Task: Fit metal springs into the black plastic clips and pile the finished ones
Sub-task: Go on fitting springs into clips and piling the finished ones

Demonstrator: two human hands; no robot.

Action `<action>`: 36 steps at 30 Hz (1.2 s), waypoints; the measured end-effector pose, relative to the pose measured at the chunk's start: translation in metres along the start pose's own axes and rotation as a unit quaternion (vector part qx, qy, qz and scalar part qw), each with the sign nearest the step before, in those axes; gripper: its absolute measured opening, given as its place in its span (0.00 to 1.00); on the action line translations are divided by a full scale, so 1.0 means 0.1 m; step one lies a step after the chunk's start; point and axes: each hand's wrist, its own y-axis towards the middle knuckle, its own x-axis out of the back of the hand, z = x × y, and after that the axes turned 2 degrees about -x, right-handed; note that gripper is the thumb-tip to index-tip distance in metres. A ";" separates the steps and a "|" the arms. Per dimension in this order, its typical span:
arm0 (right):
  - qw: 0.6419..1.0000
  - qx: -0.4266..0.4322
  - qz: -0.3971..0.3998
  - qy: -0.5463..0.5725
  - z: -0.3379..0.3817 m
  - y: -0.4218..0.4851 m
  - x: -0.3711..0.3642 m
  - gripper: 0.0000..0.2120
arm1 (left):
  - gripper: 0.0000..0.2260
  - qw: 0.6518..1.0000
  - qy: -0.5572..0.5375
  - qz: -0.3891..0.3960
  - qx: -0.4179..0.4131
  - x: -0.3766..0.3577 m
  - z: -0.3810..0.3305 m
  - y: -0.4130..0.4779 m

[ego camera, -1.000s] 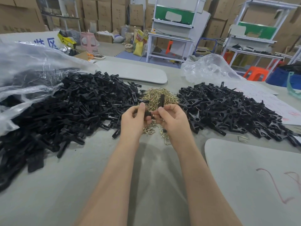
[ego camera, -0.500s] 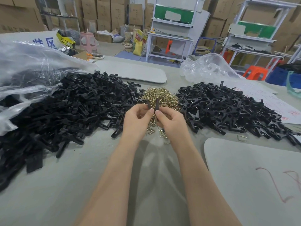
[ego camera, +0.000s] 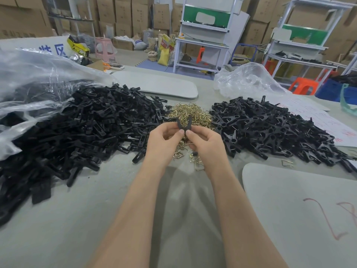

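- Your left hand [ego camera: 164, 140] and right hand [ego camera: 206, 144] are both raised just above the table [ego camera: 96, 209], thumbs nearly touching.
- Both hands pinch one black plastic clip [ego camera: 184, 129] at its base, left thumb and fingers on the left side, right thumb and fingers on the right.
- The clip's two arms splay upward and away from you in a V.
- Can't tell whether a spring is seated in it; your fingers cover the joint.
- The heap of brass-coloured springs [ego camera: 190, 113] sits centre, just beyond your hands. A few loose springs [ego camera: 193, 157] lie on the table below your right hand.
- The big heap of unassembled black clip parts [ego camera: 87, 128] is on the left and spills toward the near-left edge. Its far-left side runs under a clear plastic bag [ego camera: 38, 78].
- The heap of assembled clips [ego camera: 270, 128] is on the right, with metal wire showing on many of them. It touches the spring heap's right edge.
- One stray spring [ego camera: 287, 163] lies on the table near that heap's near edge.
- A crumpled clear bag [ego camera: 249, 80] sits far right, behind the assembled heap.
- There are two grey pads: one far centre [ego camera: 160, 84], and one near right [ego camera: 299, 209] with red scribble on it.
- A white sheet with red writing [ego camera: 328, 122] lies partly under the right heap.
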 end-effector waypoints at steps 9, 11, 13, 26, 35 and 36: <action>0.990 -0.063 0.028 0.119 0.02 0.00 0.05 0.04 | 0.06 0.999 -0.051 -0.006 0.012 -0.01 0.01 0.01; 0.989 -0.066 0.028 0.133 0.02 -0.01 0.04 0.04 | 0.06 0.998 -0.052 -0.015 0.018 -0.01 0.00 0.00; 0.990 -0.053 0.022 0.128 0.03 -0.02 0.03 0.04 | 0.06 0.998 -0.051 -0.018 0.026 0.00 0.01 0.01; 0.993 0.028 -0.005 -0.115 0.00 0.01 0.10 0.07 | 0.02 0.989 -0.077 -0.109 0.062 0.10 0.02 0.06; 0.894 -0.094 -0.052 -0.435 -0.23 0.05 0.13 0.19 | 0.07 0.951 -0.230 -0.179 0.104 0.13 -0.04 0.08; 0.890 -0.087 -0.062 -0.443 -0.22 0.04 0.11 0.17 | 0.05 0.943 -0.255 -0.185 0.111 0.15 -0.05 0.08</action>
